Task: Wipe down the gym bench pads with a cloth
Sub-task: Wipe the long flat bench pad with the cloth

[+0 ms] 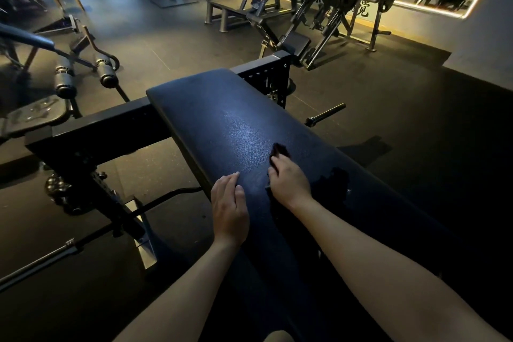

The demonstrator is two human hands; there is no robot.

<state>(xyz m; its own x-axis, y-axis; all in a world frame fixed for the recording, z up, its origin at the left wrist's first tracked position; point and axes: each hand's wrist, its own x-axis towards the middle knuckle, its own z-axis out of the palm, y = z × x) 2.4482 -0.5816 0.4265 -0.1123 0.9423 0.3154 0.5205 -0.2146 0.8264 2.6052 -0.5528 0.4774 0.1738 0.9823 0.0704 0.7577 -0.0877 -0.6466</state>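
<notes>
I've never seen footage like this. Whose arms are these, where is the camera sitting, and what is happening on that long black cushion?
There is no machine here, just a person. The single picture comes from a wide-angle camera worn on their head, looking forward and down, so the two bare arms reaching in from the bottom edge are their own.

The long black cushion is a gym bench pad, seen lengthwise. The left hand lies flat on it with the fingers straight, holding nothing. The right hand has its fingers curled over a dark cloth pressed to the pad; part of the cloth pokes out past the fingertips. It is hard to see against the dark surface.

Nothing else clearly lies on the pad. Around it are a dark floor and other weight machines.
</notes>
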